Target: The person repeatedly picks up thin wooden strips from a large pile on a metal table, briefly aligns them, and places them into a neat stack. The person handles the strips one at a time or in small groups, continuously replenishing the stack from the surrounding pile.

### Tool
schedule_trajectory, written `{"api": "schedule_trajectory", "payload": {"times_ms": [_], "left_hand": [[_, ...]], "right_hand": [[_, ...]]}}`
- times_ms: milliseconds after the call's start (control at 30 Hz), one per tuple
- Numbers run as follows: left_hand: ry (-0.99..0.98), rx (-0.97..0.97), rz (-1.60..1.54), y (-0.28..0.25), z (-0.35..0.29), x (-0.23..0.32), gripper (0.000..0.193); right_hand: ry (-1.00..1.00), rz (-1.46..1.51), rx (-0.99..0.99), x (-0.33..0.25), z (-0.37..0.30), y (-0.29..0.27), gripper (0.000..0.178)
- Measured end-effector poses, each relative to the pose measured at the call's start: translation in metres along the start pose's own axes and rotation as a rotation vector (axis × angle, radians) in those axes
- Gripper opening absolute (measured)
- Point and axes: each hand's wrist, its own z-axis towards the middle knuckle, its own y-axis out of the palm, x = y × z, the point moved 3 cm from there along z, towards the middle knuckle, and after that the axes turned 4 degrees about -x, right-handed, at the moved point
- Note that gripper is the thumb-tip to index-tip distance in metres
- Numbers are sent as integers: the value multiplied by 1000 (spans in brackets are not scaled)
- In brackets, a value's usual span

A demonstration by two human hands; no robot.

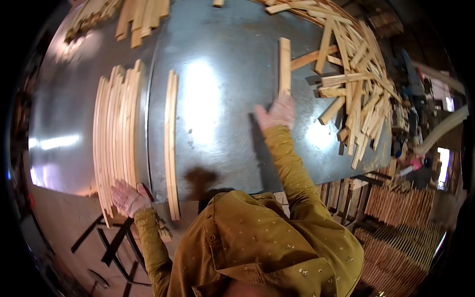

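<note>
Left grip (130, 199) touches aligned slats (117, 123); right grip (277, 113) seemingly touches another slat (284, 64).

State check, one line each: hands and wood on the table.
Row of slats: side by side, ends uneven
Left hand: fingers spread over row's near end
Single slat: lengthwise, near end hidden
Right hand: over that end, grip unclear
Middle wood: lengthwise, overhanging the table
Right-side pile: jumbled, crisscrossed
Far-left slats: lengthwise, partly out of frame

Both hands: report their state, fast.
Left hand: open, laid on the row of long, pale wooden strips.
Right hand: at the near end of a single flat wooden strip; grip cannot be told.
</note>
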Motion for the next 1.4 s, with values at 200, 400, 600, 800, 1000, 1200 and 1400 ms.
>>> {"api": "schedule_trajectory", "payload": {"times_ms": [200, 400, 600, 800, 1000, 1200, 1400], "left_hand": [[96, -447, -400, -41, -6, 113, 75], [201, -429, -803, 7, -8, 150, 77], [1, -598, -418, -13, -14, 184, 96], [598, 156, -516, -75, -2, 338, 81], [516, -1346, -1330, -99, -34, 529, 50], [60, -1282, -1586, -99, -122, 520, 56], [-113, -935, -1494, -118, -151, 489, 50]], "right_hand": [[277, 200, -288, 72, -21, 79, 84], [-200, 278, -1134, -61, -125, 100, 62], [-196, 472, -608, 46, -29, 102, 65], [361, 348, 246, 200, 133, 58, 101], [-74, 947, -357, 226, 71, 26, 85], [-391, 127, 196, 429, 314, -73, 57], [-412, -519, 17, 453, 448, -67, 68]]}}
